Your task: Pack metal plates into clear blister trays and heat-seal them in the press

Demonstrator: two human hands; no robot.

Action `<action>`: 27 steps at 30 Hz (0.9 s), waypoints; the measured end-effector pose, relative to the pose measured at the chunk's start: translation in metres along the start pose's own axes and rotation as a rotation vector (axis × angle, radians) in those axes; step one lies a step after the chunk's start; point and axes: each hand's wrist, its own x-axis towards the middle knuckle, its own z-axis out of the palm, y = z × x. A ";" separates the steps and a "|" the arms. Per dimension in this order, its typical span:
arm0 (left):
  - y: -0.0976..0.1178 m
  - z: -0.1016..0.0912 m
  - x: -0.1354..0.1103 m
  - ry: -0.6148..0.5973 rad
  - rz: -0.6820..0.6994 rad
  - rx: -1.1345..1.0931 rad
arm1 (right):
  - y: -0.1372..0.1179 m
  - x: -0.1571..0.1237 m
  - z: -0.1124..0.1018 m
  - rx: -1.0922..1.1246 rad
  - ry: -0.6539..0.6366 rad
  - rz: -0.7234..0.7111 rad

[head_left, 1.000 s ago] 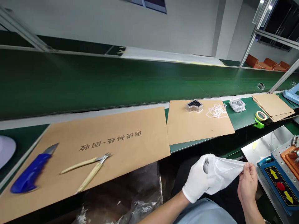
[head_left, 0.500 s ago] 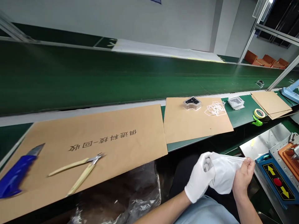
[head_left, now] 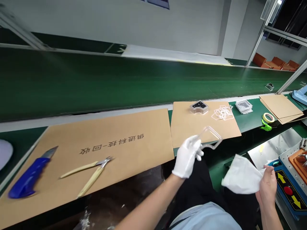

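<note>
- Nearest, I am watching the bare right hand (head_left: 268, 185) gripping a white cloth (head_left: 242, 177) by one end, beside a blue machine (head_left: 289, 179).
- The gloved left hand (head_left: 188, 156) is pinching a clear plastic frame (head_left: 216, 133) by its left end (I am seeing straight through its middle), showing across the near edge of the smaller cardboard sheet (head_left: 184, 123).
- On the printed cardboard (head_left: 146, 153), cream-handled nippers (head_left: 94, 178) are lying spread, a blue-handled knife (head_left: 28, 179) resting left of them.
- Farther along the bench (head_left: 249, 120), green scissors (head_left: 266, 127) and a tape roll (head_left: 263, 119) are sitting together.
- On the smaller sheet, a dark-topped block (head_left: 199, 107) is standing left of tangled white strips (head_left: 223, 112).
</note>
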 end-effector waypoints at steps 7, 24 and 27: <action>0.038 -0.014 0.098 0.030 -0.093 0.498 | -0.004 -0.016 -0.017 -0.281 -0.414 -0.022; -0.062 -0.045 -0.075 -0.415 -0.052 0.543 | 0.007 -0.028 0.066 -0.527 -0.683 -0.347; -0.064 -0.105 -0.070 -0.059 -0.110 0.390 | 0.016 -0.032 0.076 -0.459 -0.754 -0.296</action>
